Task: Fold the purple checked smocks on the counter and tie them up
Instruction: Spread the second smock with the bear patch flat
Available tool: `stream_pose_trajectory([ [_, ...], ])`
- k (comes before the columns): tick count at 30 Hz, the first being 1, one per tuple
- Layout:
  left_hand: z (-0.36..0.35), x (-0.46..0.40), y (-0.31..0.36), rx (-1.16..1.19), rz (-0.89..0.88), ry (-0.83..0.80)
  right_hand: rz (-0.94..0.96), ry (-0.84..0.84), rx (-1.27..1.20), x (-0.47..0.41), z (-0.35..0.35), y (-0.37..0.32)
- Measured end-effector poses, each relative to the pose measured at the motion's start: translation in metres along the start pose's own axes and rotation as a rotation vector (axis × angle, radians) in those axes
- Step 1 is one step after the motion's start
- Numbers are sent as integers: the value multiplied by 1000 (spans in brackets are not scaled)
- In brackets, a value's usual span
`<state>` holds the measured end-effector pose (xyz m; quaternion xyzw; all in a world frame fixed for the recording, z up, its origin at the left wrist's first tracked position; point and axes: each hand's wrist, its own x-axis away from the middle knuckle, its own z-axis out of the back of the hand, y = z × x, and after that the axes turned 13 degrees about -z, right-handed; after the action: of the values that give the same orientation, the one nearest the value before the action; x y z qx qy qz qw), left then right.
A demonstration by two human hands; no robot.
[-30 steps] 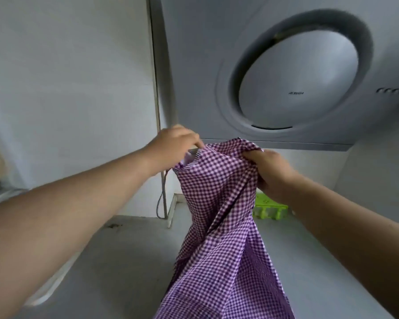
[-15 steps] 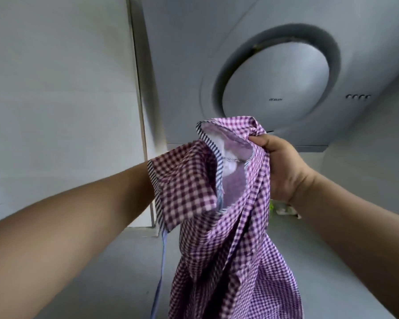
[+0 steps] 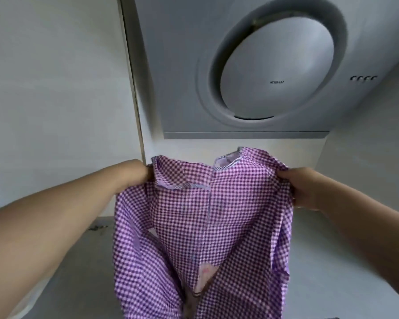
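We hold the purple checked smock (image 3: 207, 215) up over the counter (image 3: 83, 261) — left hand (image 3: 138, 172) & right hand (image 3: 302, 185) each pinching a top corner, spread wide apart.

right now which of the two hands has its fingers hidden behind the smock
The left hand: its fingers vanish behind the smock edge. The right hand shows its thumb on front.

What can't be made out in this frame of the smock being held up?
- Left hand, head view: fingers hidden behind the smock, so its grip is unconfirmed.
- Smock's lower hem: cut off by the bottom edge.
- Counter behind the smock: covered by cloth.
- Range hood buttons: too small to read.
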<state>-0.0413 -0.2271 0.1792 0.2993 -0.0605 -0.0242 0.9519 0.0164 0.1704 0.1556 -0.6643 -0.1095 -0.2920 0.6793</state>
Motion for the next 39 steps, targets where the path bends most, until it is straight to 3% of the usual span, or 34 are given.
stream_pose_trajectory([
  [3,4,-4,-14,-166,19,-65,19,39,37,-14,3,10],
  [6,-5,-2,-2,-190,-150,-94,113,-17,229,-14,-19,17],
  [11,-49,22,37,-326,-482,-93,278,-329,515,4,-60,24],
  [16,-80,28,65,-144,-785,-376,365,-549,569,21,-85,27],
  [18,-83,27,67,-177,-778,-372,364,-552,532,21,-89,28],
  [22,-84,23,60,-153,-624,-330,372,-394,502,19,-85,38],
  [28,-80,21,42,-90,-435,-307,349,-268,930,5,-81,83],
  [33,-91,21,23,-178,-374,-358,193,-78,763,-12,-97,120],
  [37,-89,12,5,-245,-320,-306,90,-285,659,-15,-98,139],
  [39,-86,8,-6,-274,-296,-285,42,-410,767,-14,-93,146],
])
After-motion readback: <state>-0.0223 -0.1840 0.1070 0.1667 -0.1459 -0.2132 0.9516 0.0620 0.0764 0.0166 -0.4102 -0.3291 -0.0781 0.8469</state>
